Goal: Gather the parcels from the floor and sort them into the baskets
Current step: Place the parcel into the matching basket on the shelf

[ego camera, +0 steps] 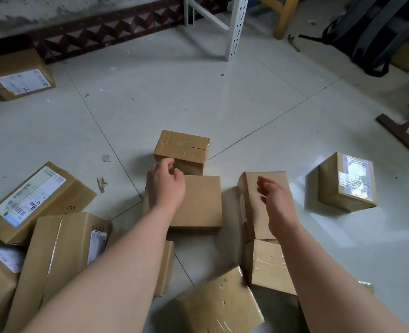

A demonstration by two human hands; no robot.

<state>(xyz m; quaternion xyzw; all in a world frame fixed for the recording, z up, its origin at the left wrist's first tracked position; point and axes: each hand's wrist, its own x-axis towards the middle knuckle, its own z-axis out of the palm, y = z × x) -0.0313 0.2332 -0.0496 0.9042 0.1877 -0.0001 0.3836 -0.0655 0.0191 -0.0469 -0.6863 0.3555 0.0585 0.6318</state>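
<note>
Several brown cardboard parcels lie on the white tiled floor. A small taped box (pixel 184 147) sits just beyond a flat square box (pixel 201 203). My left hand (pixel 166 186) hovers over the near edge of the small box with loosely curled fingers, holding nothing. My right hand (pixel 274 203) hangs above a tall upright box (pixel 254 188), fingers relaxed and empty. A labelled box (pixel 347 183) stands apart at the right. Labelled parcels (pixel 33 200) pile up at the lower left. No basket is in view.
Another parcel (pixel 18 75) lies by the far left wall. A white metal rack leg (pixel 234 27) and a wooden frame (pixel 286 15) stand at the back. A dark backpack (pixel 376 32) is at the upper right, and a wooden stand (pixel 400 133) at the right edge.
</note>
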